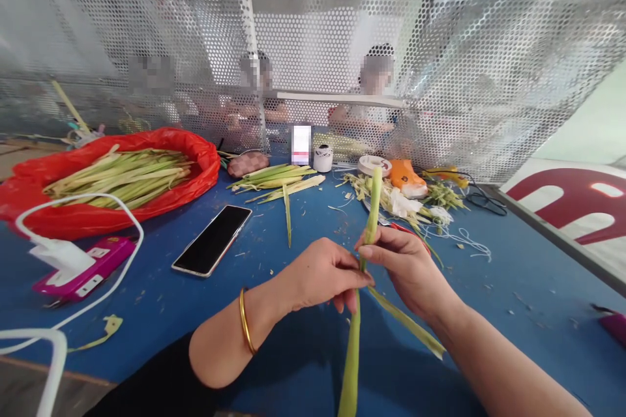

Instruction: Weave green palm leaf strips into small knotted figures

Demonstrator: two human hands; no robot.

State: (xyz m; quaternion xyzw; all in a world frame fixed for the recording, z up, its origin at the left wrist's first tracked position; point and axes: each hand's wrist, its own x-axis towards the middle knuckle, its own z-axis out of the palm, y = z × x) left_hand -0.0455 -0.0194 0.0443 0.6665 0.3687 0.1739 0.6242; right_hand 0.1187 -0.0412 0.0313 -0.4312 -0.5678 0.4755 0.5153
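Note:
Above the blue table, both my hands meet on strips of green leaf (374, 208) that look like corn husk. My left hand (325, 273), a gold bangle on its wrist, is closed on the strips just below the other hand. My right hand (398, 260) pinches the upper part, which stands up between thumb and fingers. One long piece hangs toward me beneath my left hand, and another leaf strip (408, 322) slants off to the lower right. My fingers hide how the strips join.
A red plastic bag (205, 166) of leaf strips lies at left, with a purple power strip (112, 260) and white cable before it. A phone (212, 241) lies left of my hands. Leaf scraps (386, 192), a tape roll (374, 165) and string sit behind. A perforated metal screen (317, 32) borders the table; people sit beyond.

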